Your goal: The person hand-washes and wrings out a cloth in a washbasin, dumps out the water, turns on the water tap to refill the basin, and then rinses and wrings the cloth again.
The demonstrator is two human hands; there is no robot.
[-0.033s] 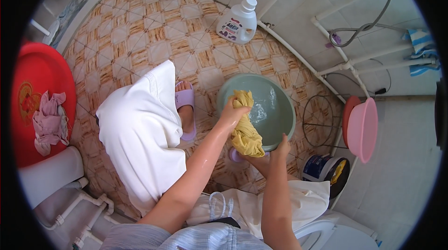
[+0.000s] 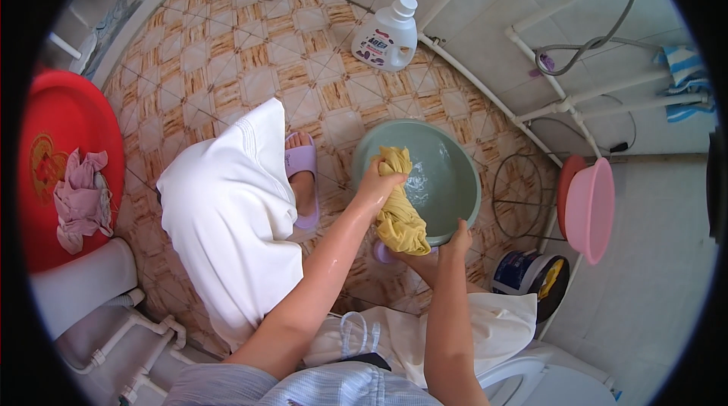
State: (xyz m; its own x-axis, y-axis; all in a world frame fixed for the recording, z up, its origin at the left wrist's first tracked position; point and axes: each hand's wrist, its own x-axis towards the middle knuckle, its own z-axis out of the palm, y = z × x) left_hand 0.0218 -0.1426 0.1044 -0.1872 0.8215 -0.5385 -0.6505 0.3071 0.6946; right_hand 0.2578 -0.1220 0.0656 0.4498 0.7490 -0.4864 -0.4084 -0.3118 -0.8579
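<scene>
A bunched, wet-looking yellow cloth (image 2: pixel 402 220) hangs from my left hand (image 2: pixel 379 184), whose fingers are wrapped round its upper part. The cloth is over the left side of a round grey-green basin (image 2: pixel 369 147) on the floor, with its lower end by the near rim. Some water (image 2: pixel 428 178) glints in the basin. My right hand (image 2: pixel 457 241) grips the basin's near right rim, thumb up. The fingers under that rim are partly hidden.
Beyond the basin stands a white detergent bottle (image 2: pixel 385 34). At left, a red tub (image 2: pixel 98 114) holds pink clothing (image 2: pixel 80 197). Right of the basin are a wire rack (image 2: pixel 523 197), a pink basin (image 2: pixel 590 213) and a dark bucket (image 2: pixel 523 273). Pipes (image 2: pixel 485 87) run along the wall.
</scene>
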